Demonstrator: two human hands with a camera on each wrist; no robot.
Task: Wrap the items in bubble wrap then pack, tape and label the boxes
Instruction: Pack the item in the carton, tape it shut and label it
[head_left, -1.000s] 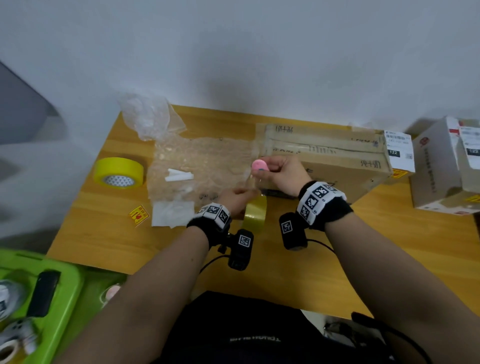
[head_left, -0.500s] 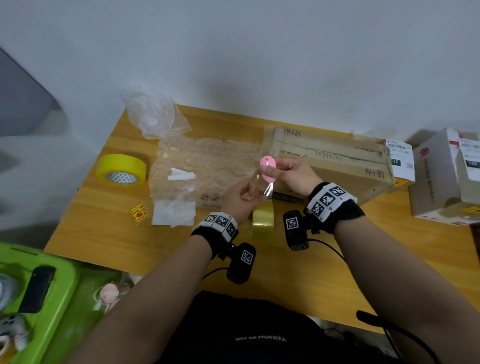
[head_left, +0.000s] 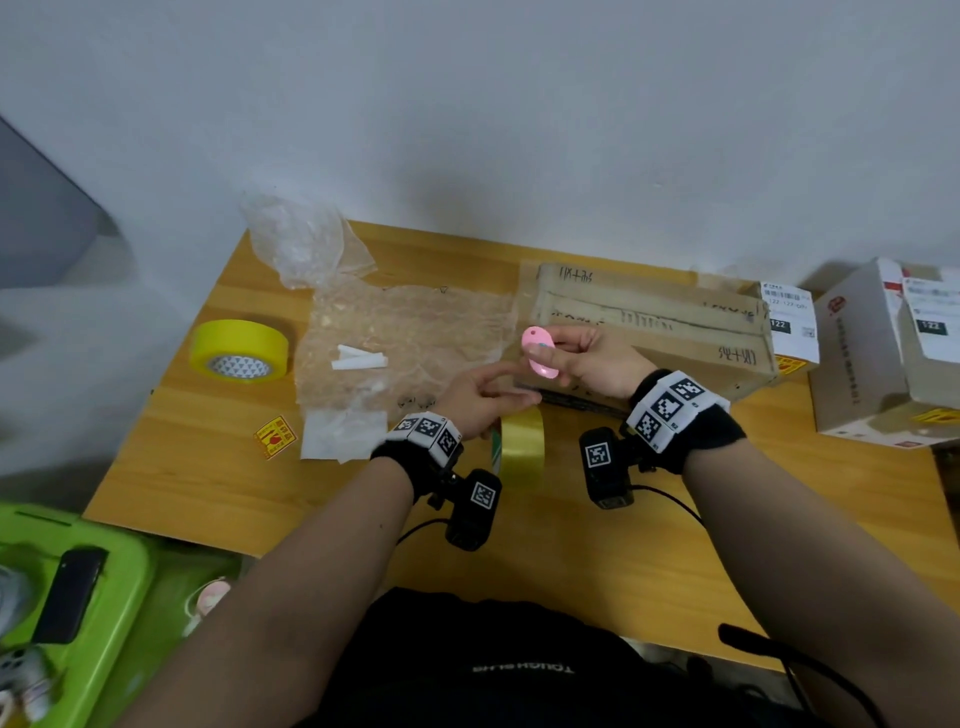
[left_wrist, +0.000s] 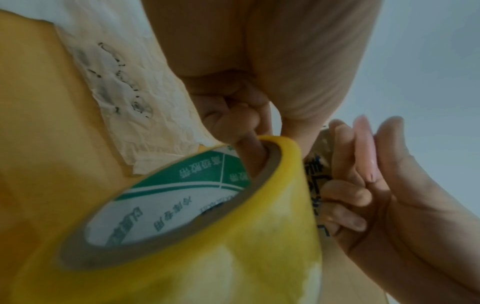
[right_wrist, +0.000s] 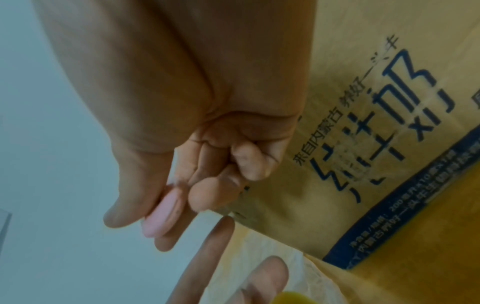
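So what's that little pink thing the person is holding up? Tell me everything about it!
The pink thing is a small, flat oval that looks like smooth plastic, with a tiny dot near its top end. What it is for cannot be told. The right hand pinches it between thumb and fingers, tilted, above the table, in front of the brown cardboard box. The left hand's fingertip is close beneath it.

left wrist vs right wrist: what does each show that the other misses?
Only left wrist: the left hand with a finger hooked through the core of the yellow tape roll, whose green and white printed label shows inside; a crumpled white sheet behind.
Only right wrist: the printed side of the cardboard box.
Both: the right hand pinching the flat pink tool between thumb and fingers.
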